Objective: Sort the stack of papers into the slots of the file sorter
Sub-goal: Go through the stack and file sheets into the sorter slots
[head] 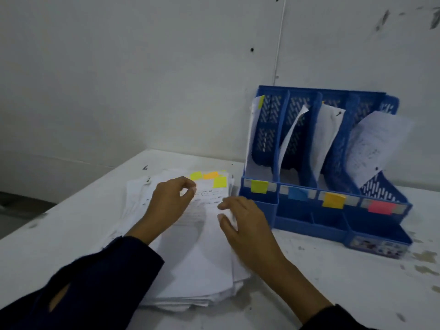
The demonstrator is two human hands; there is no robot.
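Observation:
A thick stack of white papers (197, 265) lies on the table, with yellow and orange sticky tabs (209, 178) at its far edge. My left hand (170, 201) rests on the stack, its fingers curled near the top sheet's far end. My right hand (245, 225) touches the stack's right edge with thumb and fingers around the sheet's side. The blue file sorter (307, 210) stands to the right with several slots, each holding paper. Its front bears yellow, blue, orange and pink labels.
The white table (357, 282) is stained at the right. A white wall (142, 79) stands close behind the table and sorter. The table's left edge drops off beside the stack.

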